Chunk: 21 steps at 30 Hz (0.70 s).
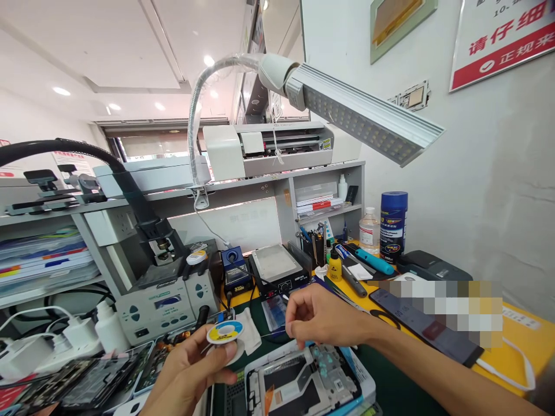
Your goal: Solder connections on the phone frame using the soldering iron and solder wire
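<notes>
My left hand [197, 367] is closed around a small white spool [224, 332] with a blue and yellow label, its thumb on the rim. My right hand [314, 315] hovers above an opened tablet-like device [299, 384], its fingers curled into a pinch. Whatever thin thing may be between those fingers is too small to make out. Metal plates, dark panels and a patch of teal residue show inside the device, which lies on a white and blue support. A crumpled white cloth [248, 330] lies just behind the spool.
At the left stand a grey rework station [167, 309] and a pile of dark phone parts [95, 375]. A blue soldering station [235, 270] and a flat heating plate [277, 266] are behind my hands. A phone [422, 323] lies on the right. A lamp [359, 110] hangs overhead.
</notes>
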{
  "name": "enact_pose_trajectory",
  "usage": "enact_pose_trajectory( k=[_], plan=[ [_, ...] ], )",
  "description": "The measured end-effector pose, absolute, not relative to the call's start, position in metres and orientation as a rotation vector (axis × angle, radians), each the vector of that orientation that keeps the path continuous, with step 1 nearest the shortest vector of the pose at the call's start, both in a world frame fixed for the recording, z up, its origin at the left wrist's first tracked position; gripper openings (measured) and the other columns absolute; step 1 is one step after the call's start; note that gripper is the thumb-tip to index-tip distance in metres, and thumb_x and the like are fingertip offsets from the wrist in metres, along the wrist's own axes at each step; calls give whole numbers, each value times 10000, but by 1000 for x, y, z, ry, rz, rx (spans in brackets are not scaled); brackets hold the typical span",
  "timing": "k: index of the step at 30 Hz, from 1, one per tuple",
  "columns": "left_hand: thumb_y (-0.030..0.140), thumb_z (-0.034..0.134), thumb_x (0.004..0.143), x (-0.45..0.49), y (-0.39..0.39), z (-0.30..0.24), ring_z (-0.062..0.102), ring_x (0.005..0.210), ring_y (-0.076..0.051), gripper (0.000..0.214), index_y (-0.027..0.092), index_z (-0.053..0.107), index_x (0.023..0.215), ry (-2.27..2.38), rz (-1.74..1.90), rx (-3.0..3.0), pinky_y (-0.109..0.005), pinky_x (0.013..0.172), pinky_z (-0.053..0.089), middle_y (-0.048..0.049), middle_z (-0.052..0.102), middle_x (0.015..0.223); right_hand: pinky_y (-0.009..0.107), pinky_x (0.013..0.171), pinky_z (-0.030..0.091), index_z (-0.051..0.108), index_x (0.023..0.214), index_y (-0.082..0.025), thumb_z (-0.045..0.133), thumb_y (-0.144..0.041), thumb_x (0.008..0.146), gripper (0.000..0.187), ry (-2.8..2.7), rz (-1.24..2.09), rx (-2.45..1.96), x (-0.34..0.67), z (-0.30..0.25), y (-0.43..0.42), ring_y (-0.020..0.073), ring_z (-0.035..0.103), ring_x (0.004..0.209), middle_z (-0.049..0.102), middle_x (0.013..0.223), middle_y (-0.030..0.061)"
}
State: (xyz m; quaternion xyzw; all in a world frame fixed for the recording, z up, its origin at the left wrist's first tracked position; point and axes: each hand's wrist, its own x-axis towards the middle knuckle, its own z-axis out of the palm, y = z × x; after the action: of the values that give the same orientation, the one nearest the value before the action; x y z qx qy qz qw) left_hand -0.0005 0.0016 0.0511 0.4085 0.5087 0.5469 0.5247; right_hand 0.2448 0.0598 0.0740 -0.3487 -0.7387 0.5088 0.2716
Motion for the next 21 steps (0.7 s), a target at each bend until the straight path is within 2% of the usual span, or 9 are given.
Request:
enact_pose_trajectory(
  k=[2,4,6,7,9,12,15,21],
  plan=[
    [426,959,523,0,1,53,591,718,-148,486,156,785,888,1218,1314,969,-260,575,580,-49,703,898,179,483,409,683,769,-153,666,-172,777,27,-2034,1356,-923,249,77,62,102,562,539,663,616,-18],
    [412,967,512,0,0,55,588,685,-132,482,153,789,878,1230,1335,945,-256,575,580,-46,704,891,203,535,429,726,800,-146,755,-208,743,89,-2110,1334,-891,258,85,63,127,595,609,681,673,-6],
    [399,969,506,0,-2,58,585,678,-128,471,156,793,870,1246,1361,928,-258,577,583,-43,701,895,229,594,435,781,884,-149,882,-212,613,295,-2251,1273,-878,271,96,63,171,625,728,725,838,27],
    [396,968,506,1,-2,59,587,689,-134,464,159,794,866,1252,1371,925,-260,575,583,-43,699,900,248,632,444,788,1003,-172,904,-256,599,429,-2437,1142,-910,279,102,62,210,646,831,729,992,47],
    [390,961,519,1,-4,60,593,716,-145,446,166,794,867,1261,1373,918,-261,581,583,-46,699,919,315,728,471,733,1230,-203,915,-369,599,677,-2692,955,-1077,292,107,58,293,651,965,690,1166,84],
    [386,954,532,3,-4,60,606,733,-154,431,168,792,867,1261,1372,918,-250,575,579,-48,709,910,434,919,475,658,1358,-159,904,-474,585,869,-2747,858,-1249,303,102,51,405,603,1155,629,1347,152],
    [378,960,513,5,-4,59,612,717,-157,431,162,788,845,1271,1387,931,-247,559,578,-44,714,863,460,990,457,667,1340,-138,890,-500,582,870,-2748,820,-1226,303,89,48,423,570,1218,631,1335,167],
    [415,972,456,7,-3,58,599,725,-181,479,161,778,813,1327,1395,947,-295,565,593,-44,706,842,408,840,498,660,1222,-139,880,-491,568,775,-2836,716,-1148,297,80,52,368,617,1054,633,1144,129]
  ],
)
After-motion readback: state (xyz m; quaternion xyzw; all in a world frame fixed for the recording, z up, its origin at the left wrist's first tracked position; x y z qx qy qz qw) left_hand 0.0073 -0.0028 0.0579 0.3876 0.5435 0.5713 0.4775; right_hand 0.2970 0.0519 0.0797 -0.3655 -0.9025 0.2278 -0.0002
